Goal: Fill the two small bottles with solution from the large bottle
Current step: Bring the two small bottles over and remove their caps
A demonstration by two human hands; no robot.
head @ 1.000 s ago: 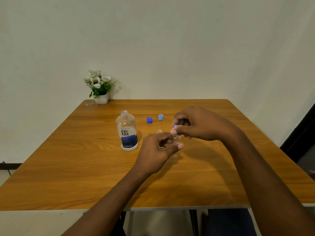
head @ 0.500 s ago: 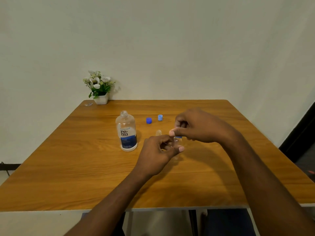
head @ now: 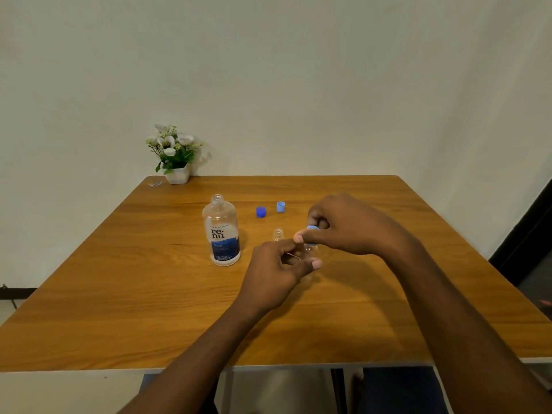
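A: What surface is this, and what room is around it?
B: A wooden bench with warm grain, set against a plain pale wall. At its far left corner stands a white pot of flowers, with a small scrap just beside it. On the right side of the view there is a dark opening.
A: Where are the task's things?
B: The large bottle, labelled "renu", stands upright left of the middle, with its neck uncapped. Behind it to the right lie a dark blue cap and a light blue cap, near each other but apart. One small bottle stands uncapped just behind the left hand.
A: And the hands?
B: The fingers of the left hand are curled round the second small bottle, which is clear and mostly hidden. The right hand pinches a third cap, also light blue, at the top of this bottle. Whether it is screwed on, I cannot tell.
A: How are the edges?
B: Every thing stands well apart from the edges. Wide wood shows left of the large bottle, and also between the hands and the near edge.
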